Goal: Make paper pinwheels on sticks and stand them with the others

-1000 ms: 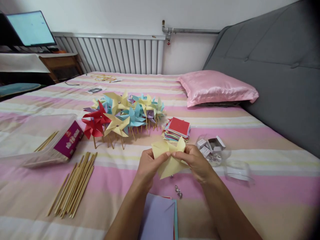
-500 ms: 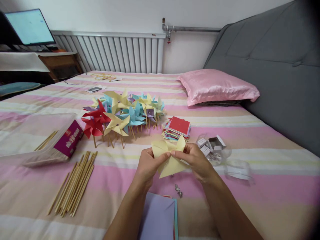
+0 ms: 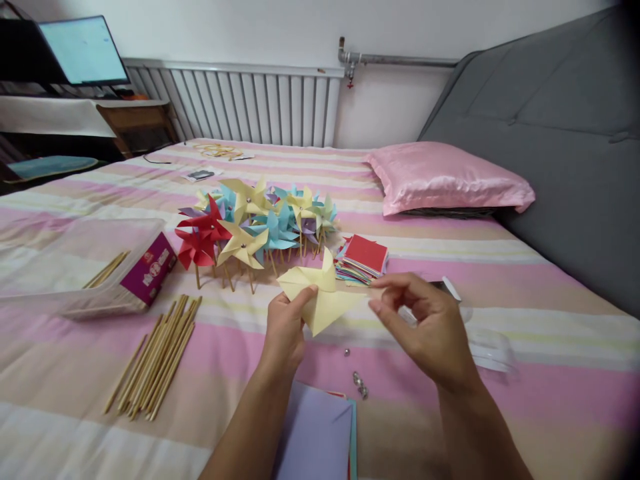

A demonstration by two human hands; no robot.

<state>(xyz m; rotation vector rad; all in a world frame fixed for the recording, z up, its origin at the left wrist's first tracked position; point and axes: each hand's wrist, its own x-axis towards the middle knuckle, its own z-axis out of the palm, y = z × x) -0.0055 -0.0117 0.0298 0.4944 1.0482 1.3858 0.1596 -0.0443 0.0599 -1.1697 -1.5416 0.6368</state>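
Note:
A partly folded pale yellow paper pinwheel is pinched at its middle between the thumb and fingers of my left hand. Some of its corners are folded in, while one flap points right. Close to that flap's tip is my right hand, thumb and forefinger slightly apart with nothing visible between them. Below the paper, several small metal fasteners lie on the bedspread. A stack of purple and other coloured paper sheets sits between my forearms.
Finished pinwheels on sticks stand beyond my left hand. Wooden sticks lie at left beside a clear plastic box. A pile of coloured squares is behind the paper. A clear container lies at right, and a pink pillow farther back.
My right hand has let go of the yellow paper and moved right, its fingers parting. The left hand still holds the paper, now turned somewhat. The whole view has shifted slightly.

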